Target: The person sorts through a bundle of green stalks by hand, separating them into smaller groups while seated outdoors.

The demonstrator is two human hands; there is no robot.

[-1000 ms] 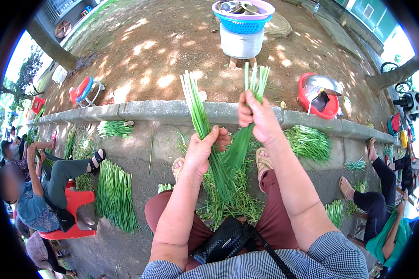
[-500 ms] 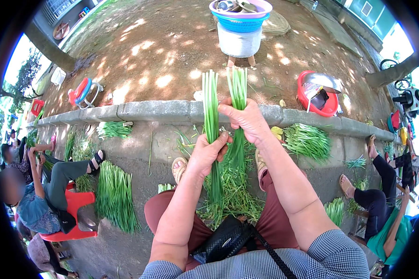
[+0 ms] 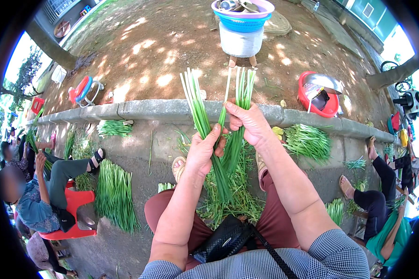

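My left hand [image 3: 205, 152] is closed around a bunch of garlic chives [image 3: 196, 108], its pale stem ends pointing up and fanned to the left. A second, smaller bunch of garlic chives [image 3: 245, 88] is gripped in my right hand [image 3: 249, 123], close beside. Between the two bunches a single chive stalk [image 3: 227, 88] stands apart, near my right thumb and left fingertips; which hand grips it I cannot tell. The long green leaves hang down together below my hands. Beneath them, between my feet, lies a heap of loose leaves and trimmings [image 3: 233, 197].
Piles of chives lie on the ground at left [image 3: 115, 197] and right [image 3: 307, 142]. A stone kerb [image 3: 153, 109] runs across ahead. Beyond it stand a white bucket with stacked basins [image 3: 241, 42] and a red basin [image 3: 312, 104]. Other people sit on both sides, one on a red stool [image 3: 81, 200].
The left bunch has tilted left and its stems have spread. One stalk now stands apart from the right bunch, toward my left hand. My hands have moved slightly closer together.
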